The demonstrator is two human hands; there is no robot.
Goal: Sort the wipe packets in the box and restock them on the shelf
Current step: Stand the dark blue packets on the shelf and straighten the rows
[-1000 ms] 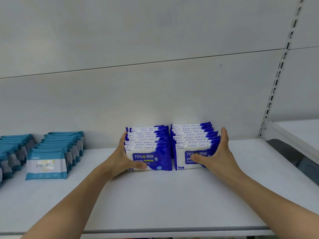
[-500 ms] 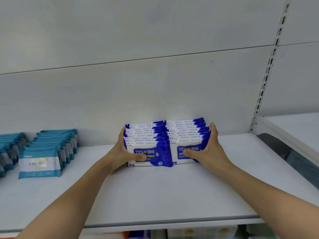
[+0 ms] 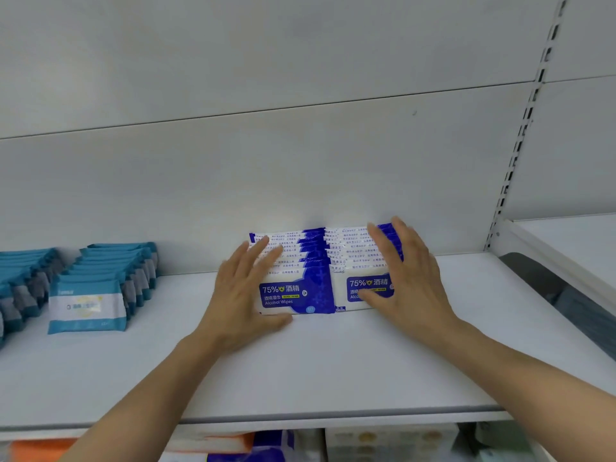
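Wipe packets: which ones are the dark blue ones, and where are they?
The dark blue alcohol wipes sit mid-shelf in two rows, under the left hand and right hand. The teal packets at the far left are lighter.

Two upright rows of blue-white alcohol wipe packets [image 3: 296,278] side by side on white shelf [image 3: 333,368]

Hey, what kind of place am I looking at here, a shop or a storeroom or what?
Most likely a shop aisle, though a stockroom is possible. White metal shelf with a slotted upright, and identical goods faced in rows: blue alcohol wipe packets under both hands, teal wipe packets to the left.
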